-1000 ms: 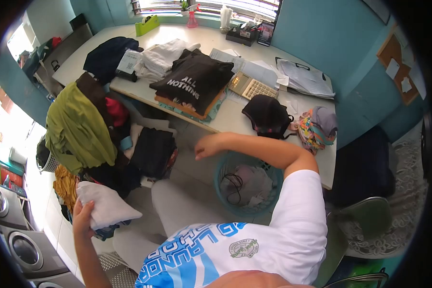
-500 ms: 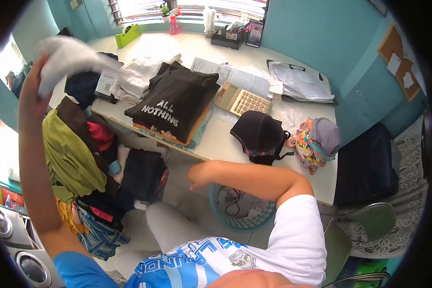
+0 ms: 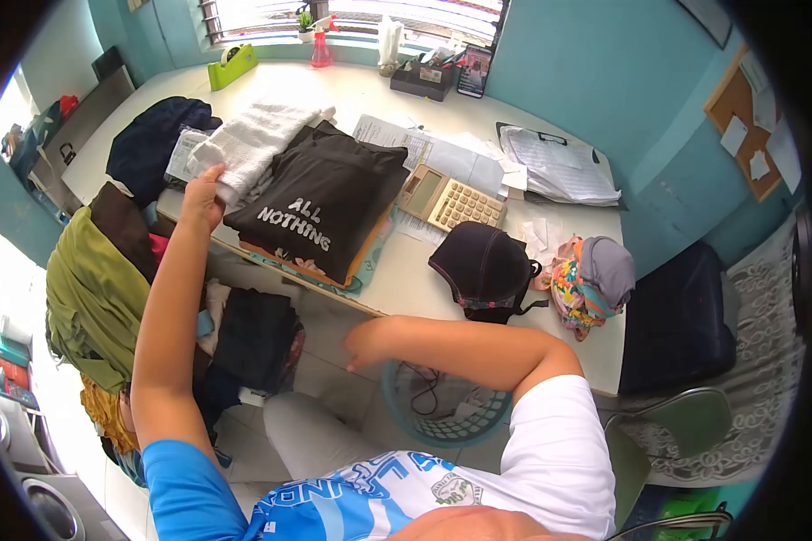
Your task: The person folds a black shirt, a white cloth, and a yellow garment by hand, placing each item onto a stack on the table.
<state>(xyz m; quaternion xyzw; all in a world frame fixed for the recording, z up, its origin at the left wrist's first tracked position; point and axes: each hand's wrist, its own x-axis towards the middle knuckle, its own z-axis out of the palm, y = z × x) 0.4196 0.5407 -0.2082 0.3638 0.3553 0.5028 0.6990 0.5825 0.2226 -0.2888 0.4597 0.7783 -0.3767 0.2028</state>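
Note:
My left hand [image 3: 205, 197] pinches the near edge of a white towel [image 3: 266, 135], which lies on a white stack at the back left of the table. Right beside it is a pile of folded clothes topped by a black shirt [image 3: 311, 203] lettered "ALL NOTHING". My right hand [image 3: 363, 344] hangs loosely just off the table's front edge, above a blue laundry basket [image 3: 397, 417]; nothing shows in it and its fingers are partly turned away.
Dark cloth [image 3: 153, 135] and a green garment [image 3: 95, 288] heap up at the left. On the table [image 3: 397, 279] are a calculator [image 3: 465, 200], a black cap [image 3: 483, 266], bundled colourful cloth [image 3: 591, 279] and a clipboard [image 3: 559, 162]. A chair [image 3: 686, 424] stands at the right.
My left hand has swung down and right from high at the left, bringing the white towel onto the white stack. My right hand has shifted slightly down and left.

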